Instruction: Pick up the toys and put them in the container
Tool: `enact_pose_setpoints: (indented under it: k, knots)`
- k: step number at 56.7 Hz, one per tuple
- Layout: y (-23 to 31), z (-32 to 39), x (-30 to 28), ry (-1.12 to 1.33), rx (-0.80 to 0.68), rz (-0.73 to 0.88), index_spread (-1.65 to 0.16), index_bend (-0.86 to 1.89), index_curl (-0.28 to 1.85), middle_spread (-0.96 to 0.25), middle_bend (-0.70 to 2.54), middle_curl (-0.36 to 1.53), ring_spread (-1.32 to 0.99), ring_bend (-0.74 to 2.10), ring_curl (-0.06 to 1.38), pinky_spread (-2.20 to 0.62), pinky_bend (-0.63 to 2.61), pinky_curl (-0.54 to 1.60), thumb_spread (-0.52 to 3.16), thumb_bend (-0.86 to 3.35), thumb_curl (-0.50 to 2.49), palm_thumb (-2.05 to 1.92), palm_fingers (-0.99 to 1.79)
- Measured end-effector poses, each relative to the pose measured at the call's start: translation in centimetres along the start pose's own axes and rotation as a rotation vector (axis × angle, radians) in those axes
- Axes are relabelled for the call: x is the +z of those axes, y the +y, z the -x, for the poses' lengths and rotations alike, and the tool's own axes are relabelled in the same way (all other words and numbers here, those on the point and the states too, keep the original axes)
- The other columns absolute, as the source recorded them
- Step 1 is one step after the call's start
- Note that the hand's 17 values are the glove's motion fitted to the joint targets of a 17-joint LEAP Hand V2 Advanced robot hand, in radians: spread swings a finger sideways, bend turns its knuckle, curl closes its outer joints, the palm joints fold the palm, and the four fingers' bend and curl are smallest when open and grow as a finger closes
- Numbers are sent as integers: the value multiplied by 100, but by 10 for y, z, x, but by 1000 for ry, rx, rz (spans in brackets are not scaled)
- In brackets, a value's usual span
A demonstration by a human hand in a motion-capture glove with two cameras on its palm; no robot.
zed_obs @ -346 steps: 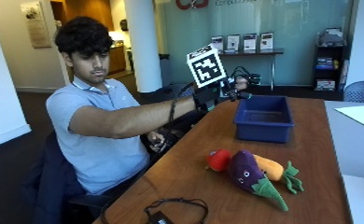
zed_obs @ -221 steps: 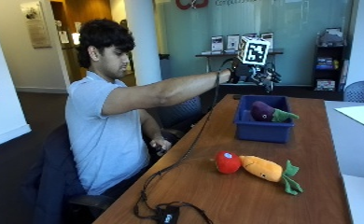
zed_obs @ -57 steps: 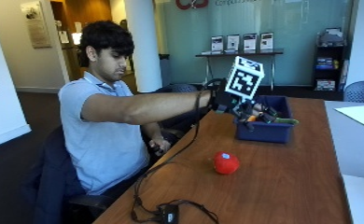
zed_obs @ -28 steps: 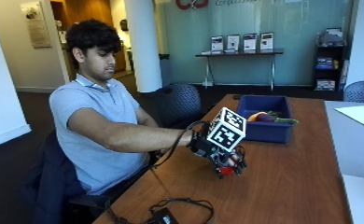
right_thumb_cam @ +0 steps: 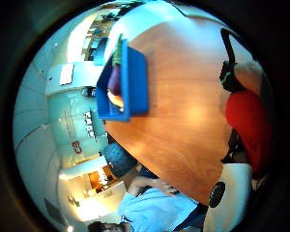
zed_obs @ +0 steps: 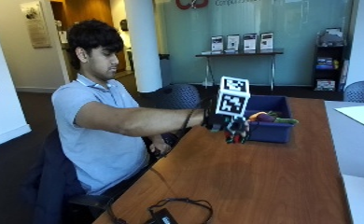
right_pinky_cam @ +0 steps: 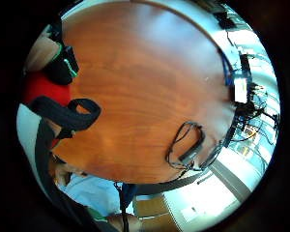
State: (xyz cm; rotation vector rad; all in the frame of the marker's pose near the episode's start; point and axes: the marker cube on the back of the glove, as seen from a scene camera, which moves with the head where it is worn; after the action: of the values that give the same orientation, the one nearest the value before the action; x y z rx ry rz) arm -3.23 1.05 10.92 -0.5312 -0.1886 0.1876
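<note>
Seated person at a long brown wooden table [zed_obs: 262,182]; right arm stretched out over it. The black-gloved right hand [zed_obs: 227,125] is held above the tabletop, fingers curled round a round red plush toy [zed_obs: 236,137]. In the outside view only a sliver of red shows under the glove; the rest is covered by the hand. Both palm views show the red toy close against the palm [right_thumb_cam: 246,121] [right_pinky_cam: 41,87], strapped fingers wrapped beside it.

Just beyond the hand, on the table: a blue rectangular plastic container [zed_obs: 270,130]. It already holds a purple plush eggplant [zed_obs: 266,117] with a green top and an orange plush carrot [zed_obs: 255,115]; only their upper parts rise above the rim. The thumb-side view shows the container [right_thumb_cam: 135,82] with purple and orange inside, well apart from the held toy.

Surroundings: a black cable coil with a small black device [zed_obs: 170,212] at the near table edge, partly cut off. A white sheet of paper [zed_obs: 362,115] on the adjoining pale table. The bare left hand [zed_obs: 159,148] sits low beside the table edge, half hidden. Nothing lies between hand and container.
</note>
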Motion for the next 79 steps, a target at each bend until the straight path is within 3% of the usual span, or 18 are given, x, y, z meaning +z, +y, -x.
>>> enact_pose_setpoints:
  k: [16, 36, 45, 47, 48, 50, 53, 60, 79]
  knots:
    - [-31, 168, -68, 42, -206, -81, -18, 17, 41, 2, 24, 29, -19, 73, 43, -35, 107, 38, 121, 29, 74, 89, 79]
    - [-70, 363, -54, 45, -382, -56, -19, 14, 37, 2, 21, 35, -19, 75, 45, -36, 113, 40, 132, 30, 75, 86, 74]
    - [-84, 380, -36, 8, -406, 15, -19, 13, 34, 3, 18, 37, -19, 76, 47, -36, 116, 40, 139, 31, 74, 84, 71]
    - [-84, 380, -32, -5, -409, 43, -21, 7, 32, 3, 14, 35, -18, 75, 47, -37, 123, 42, 146, 31, 71, 79, 59]
    - [-84, 380, -31, -8, -412, 51, -23, 5, 31, 4, 8, 34, -16, 68, 45, -35, 129, 44, 148, 27, 67, 71, 36]
    - [-85, 380, -29, -1, -417, 55, -24, 11, 34, 5, 11, 34, -13, 65, 49, -32, 134, 47, 150, 23, 63, 62, 18]
    - [-86, 377, -27, 27, -419, 41, -27, 19, 35, 6, 11, 32, -8, 44, 42, -25, 133, 46, 149, 12, 55, 43, -11]
    - [-84, 355, -29, 66, -400, 28, -29, 21, 34, 7, 12, 27, -3, 31, 32, -15, 129, 40, 148, 2, 46, 26, -10]
    - [-48, 231, -89, 124, -250, -27, -32, 23, 38, 6, 12, 22, 1, 19, 29, 0, 107, 33, 149, -1, 36, 14, -11]
